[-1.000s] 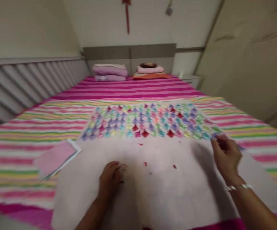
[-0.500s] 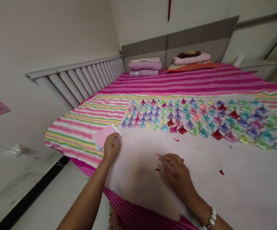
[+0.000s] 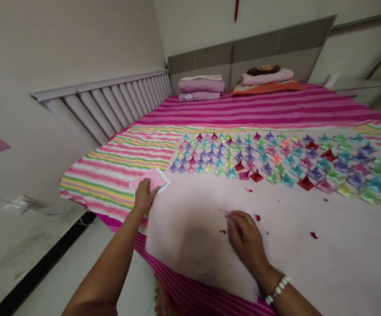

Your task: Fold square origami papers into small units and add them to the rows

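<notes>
Left hand (image 3: pixel 144 195), spread, touches flat pink-and-white paper stack (image 3: pixel 157 177), ten o'clock from right hand (image 3: pixel 248 239) (grip unclear); apparently sheet-picking, needing a pinch.

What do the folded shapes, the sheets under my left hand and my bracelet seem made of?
Folded shapes: matte coloured paper, by their crisp creases. Sheets under your left hand: probably matte paper, thin and flat with straight edges. Bracelet: smooth-looking pale beads, perhaps plastic or stone; too small to tell.
</notes>
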